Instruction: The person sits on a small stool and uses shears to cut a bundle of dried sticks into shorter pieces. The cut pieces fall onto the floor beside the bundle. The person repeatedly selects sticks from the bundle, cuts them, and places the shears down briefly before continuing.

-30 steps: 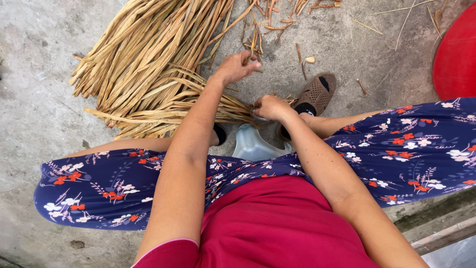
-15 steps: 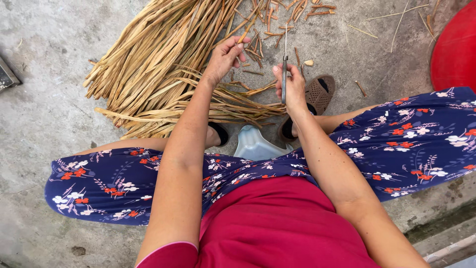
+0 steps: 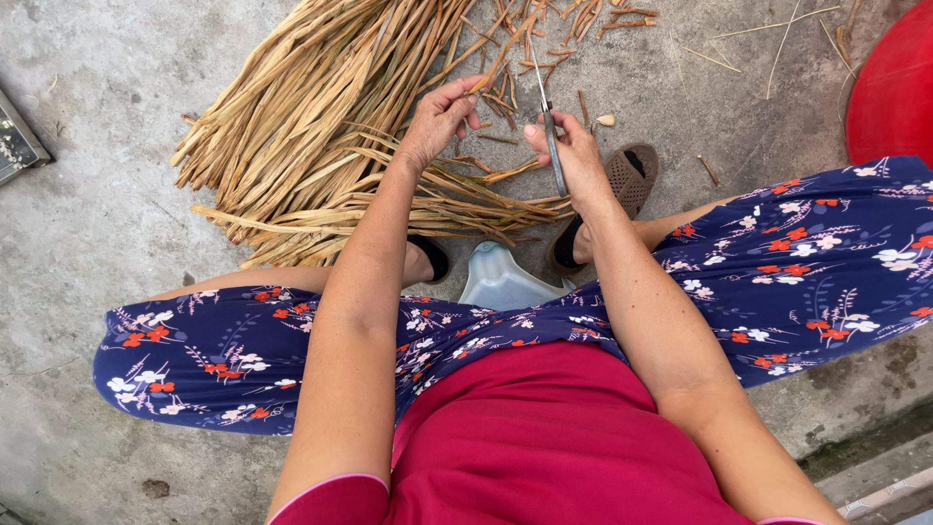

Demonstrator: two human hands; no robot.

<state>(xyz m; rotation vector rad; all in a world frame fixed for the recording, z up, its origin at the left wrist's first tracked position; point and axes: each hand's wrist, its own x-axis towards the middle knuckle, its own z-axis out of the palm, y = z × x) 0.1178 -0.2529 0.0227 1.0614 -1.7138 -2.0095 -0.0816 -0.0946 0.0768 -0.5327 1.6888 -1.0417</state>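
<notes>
Concrete floor [image 3: 107,224], grey, bare. Heap of dried reed strips [image 3: 321,126], tan, fanned across floor ahead of knees. Left hand [image 3: 442,117]: fingers pinched on one reed strip [image 3: 496,63], raised above heap. Right hand [image 3: 573,156]: closed around slim knife [image 3: 549,126], blade upward, beside strip.

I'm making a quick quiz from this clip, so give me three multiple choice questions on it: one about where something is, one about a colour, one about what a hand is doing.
1. Where does the pile of dry stalks lie?
A. on the concrete floor ahead of the knees
B. in a basket
C. on a table

2. What colour is the round thing at upper right?
A. green
B. red
C. white

3. What does the right hand hold?
A. nothing
B. a cup
C. a thin blade

Key: 1 A, stalks spread on bare concrete; 2 B, plainly red; 3 C, fingers closed round the blade while the left hand pinches a stalk.
</notes>
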